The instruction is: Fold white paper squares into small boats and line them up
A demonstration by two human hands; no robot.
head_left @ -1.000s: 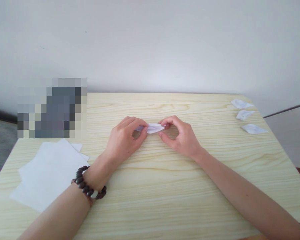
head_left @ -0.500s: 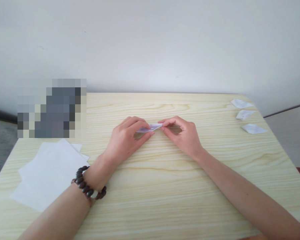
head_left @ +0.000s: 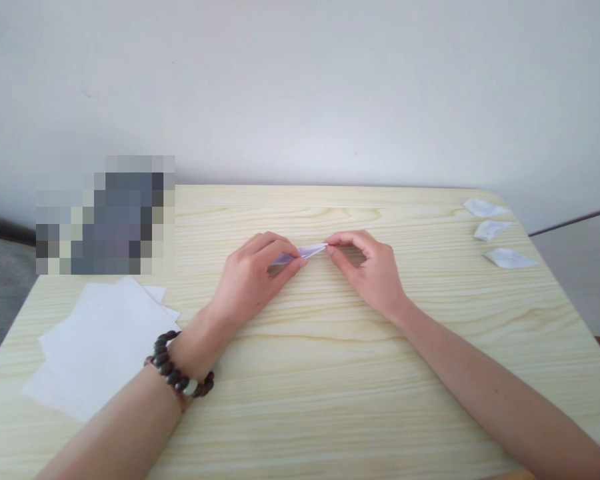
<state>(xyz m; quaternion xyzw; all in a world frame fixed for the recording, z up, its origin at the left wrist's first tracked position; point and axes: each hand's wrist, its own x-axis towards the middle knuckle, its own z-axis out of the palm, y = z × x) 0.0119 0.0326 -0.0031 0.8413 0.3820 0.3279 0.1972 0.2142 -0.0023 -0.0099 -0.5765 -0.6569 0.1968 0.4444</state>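
Narrow white folded-paper piece (head_left: 312,251) midway across pale table (head_left: 305,400), being pinched by left hand (head_left: 254,273) and right hand (head_left: 367,267), seemingly mid-fold; three folded pointed white papers (head_left: 491,231) lying by right edge, unfolded white sheets (head_left: 100,340) by left.

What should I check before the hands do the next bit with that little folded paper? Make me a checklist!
1. Left hand pinches the folded paper: ok.
2. Right hand pinches the paper's pointed end: ok, its thumb and finger meet at the tip.
3. Creases are sharp: cannot tell, too small and partly covered by fingers.
4. Three folded pieces at the right lie apart from one another: ok.
5. Flat sheets at the left are stacked neatly: not ok, they're fanned out.
6. Bead bracelet is off the sheets: cannot tell, it overlaps their edge in this view.
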